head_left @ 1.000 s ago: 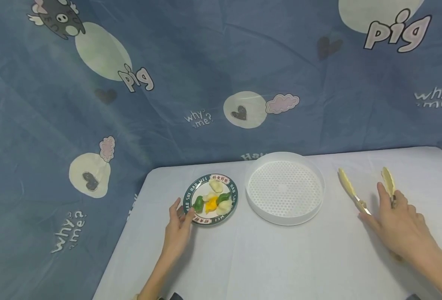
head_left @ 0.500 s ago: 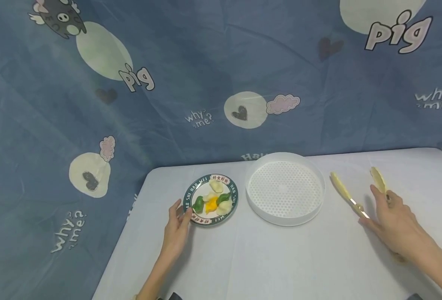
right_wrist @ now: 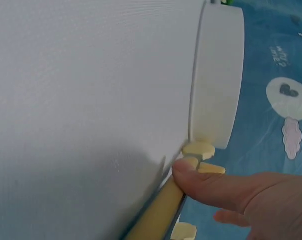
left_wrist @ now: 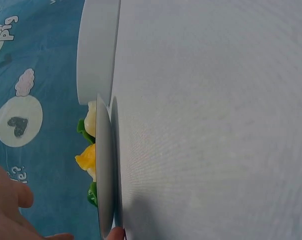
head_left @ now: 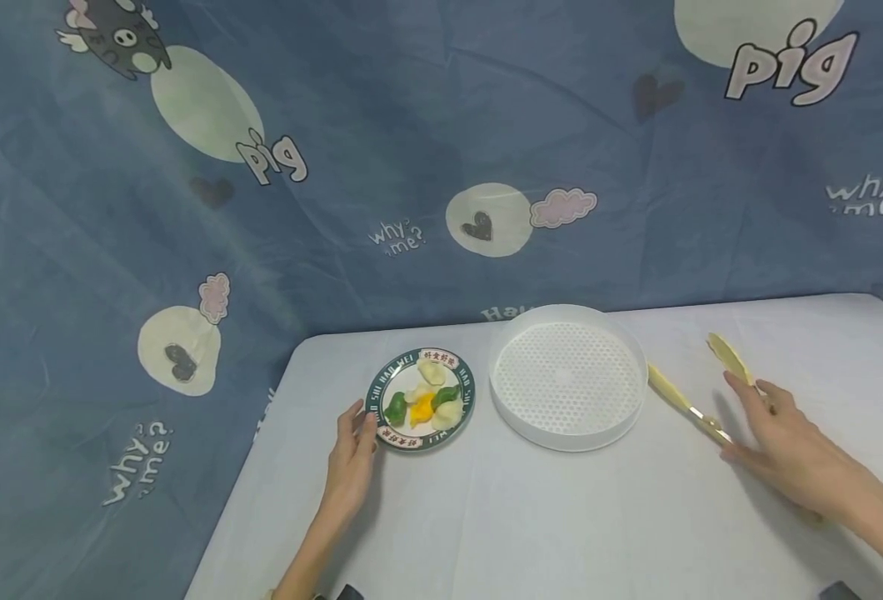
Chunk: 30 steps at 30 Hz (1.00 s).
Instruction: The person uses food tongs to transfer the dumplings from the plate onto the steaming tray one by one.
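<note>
My right hand (head_left: 805, 454) holds a pair of yellow-tipped tongs (head_left: 674, 392), their arms spread apart and nothing between the tips. The nearer tip lies right beside the rim of a round white tray with a perforated floor (head_left: 566, 379). In the right wrist view, the thumb (right_wrist: 188, 172) presses along a yellow handle of the tongs (right_wrist: 156, 215). My left hand (head_left: 350, 462) is at the left edge of a small green-rimmed plate (head_left: 466, 392), its thumb touching the rim and the fingers loosely bent. Several white, green and yellow dumpling-like pieces (head_left: 422, 408) lie on the plate.
A white cloth covers the table (head_left: 531, 517). Behind it hangs a blue printed curtain (head_left: 381, 150). The tray stands between the plate and the tongs, close to the table's back edge.
My right hand has carried the tongs leftward, bringing the nearer tip to the tray's rim. My left thumb has shifted slightly left and up along the plate's edge. Plate and tray stay put.
</note>
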Available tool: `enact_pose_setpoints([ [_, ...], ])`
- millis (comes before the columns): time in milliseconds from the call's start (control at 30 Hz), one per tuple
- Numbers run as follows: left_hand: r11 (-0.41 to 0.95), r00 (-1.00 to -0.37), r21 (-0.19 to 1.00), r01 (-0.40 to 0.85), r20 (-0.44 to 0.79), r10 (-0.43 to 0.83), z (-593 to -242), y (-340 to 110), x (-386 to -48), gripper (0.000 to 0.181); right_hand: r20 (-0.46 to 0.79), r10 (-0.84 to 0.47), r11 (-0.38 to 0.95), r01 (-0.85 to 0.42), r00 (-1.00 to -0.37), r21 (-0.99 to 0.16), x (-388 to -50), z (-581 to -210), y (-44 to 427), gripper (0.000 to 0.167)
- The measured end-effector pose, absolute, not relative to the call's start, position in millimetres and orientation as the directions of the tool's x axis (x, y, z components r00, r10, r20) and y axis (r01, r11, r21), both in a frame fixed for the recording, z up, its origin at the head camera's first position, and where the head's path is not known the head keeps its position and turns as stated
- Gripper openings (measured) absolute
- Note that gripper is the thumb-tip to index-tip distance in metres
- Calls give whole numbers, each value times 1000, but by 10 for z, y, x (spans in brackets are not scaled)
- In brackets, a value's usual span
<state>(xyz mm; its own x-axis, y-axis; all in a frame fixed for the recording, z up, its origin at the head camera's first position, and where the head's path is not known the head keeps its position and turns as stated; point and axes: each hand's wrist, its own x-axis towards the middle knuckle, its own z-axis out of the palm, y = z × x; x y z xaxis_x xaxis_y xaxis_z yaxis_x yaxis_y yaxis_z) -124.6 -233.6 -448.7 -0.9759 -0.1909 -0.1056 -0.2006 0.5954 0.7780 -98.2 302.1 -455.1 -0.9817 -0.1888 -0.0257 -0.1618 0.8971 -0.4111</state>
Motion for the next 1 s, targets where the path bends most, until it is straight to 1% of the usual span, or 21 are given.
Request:
enact_pose_setpoints([
  [100,602,-976,773,-199,-100,-193,-4481,-2333,-1249,72,-35,-171,895,-140,-985,-423,-983,-4541,3022,100],
  [333,597,-976,777,-198,-99,-195,-4496,-2329,-1250,71,4,-77,921,-73,-997,-383,-1001,-4554,2985,106],
  [467,601,-977,776,-191,-90,-194,-4500,-2318,-1251,71,19,-78,924,-79,-997,-373,-1004,-4568,3015,105],
  [567,603,-977,775,-190,-88,-195,-4500,-2309,-1250,71,-5,-80,927,-72,-997,-368,-994,-4551,3058,103],
  [667,602,-976,775,-193,-91,-197,-4505,-2302,-1249,71,-69,-75,929,-44,-995,-366,-971,-4530,3126,102],
  [767,605,-976,773,-194,-93,-195,-4505,-2300,-1252,71,-100,-69,937,-30,-993,-348,-947,-4534,3187,104],
  [900,614,-977,766,-192,-91,-192,-4494,-2311,-1260,70,-75,-39,949,-13,-996,-315,-943,-4585,3201,112],
  [1000,615,-977,765,-193,-91,-192,-4489,-2321,-1259,70,-38,-10,952,2,-999,-307,-952,-4617,3173,115],
])
